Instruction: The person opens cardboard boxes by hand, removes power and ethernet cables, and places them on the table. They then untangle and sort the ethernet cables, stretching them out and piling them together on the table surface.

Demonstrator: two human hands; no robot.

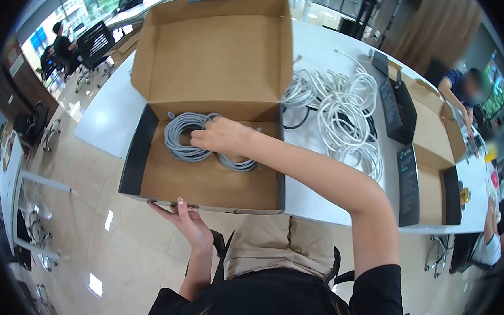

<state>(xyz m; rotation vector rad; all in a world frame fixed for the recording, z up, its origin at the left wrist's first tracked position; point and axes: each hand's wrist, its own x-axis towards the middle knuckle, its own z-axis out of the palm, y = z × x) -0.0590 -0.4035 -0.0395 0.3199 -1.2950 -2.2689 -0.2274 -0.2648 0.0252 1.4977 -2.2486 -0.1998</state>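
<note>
An open cardboard box [204,180] with dark outer sides stands in front of me, its lid [215,51] raised at the back. Inside lie a coil of grey cable [175,135] on the left and a second grey coil [237,165], partly covered by my right arm. My right hand [224,137] reaches into the box, its fingers closed on the right side of the left coil. At the box's front edge, my left hand [193,226] holds the box from below, thumb against the front wall and fingers partly hidden underneath.
A tangled heap of white cables [350,111] lies on the white table [305,187] to the right, with a black cable [297,123] beside it. Further right stands another open box [431,191]. A person [461,89] sits across the table, another [486,247] at the right edge.
</note>
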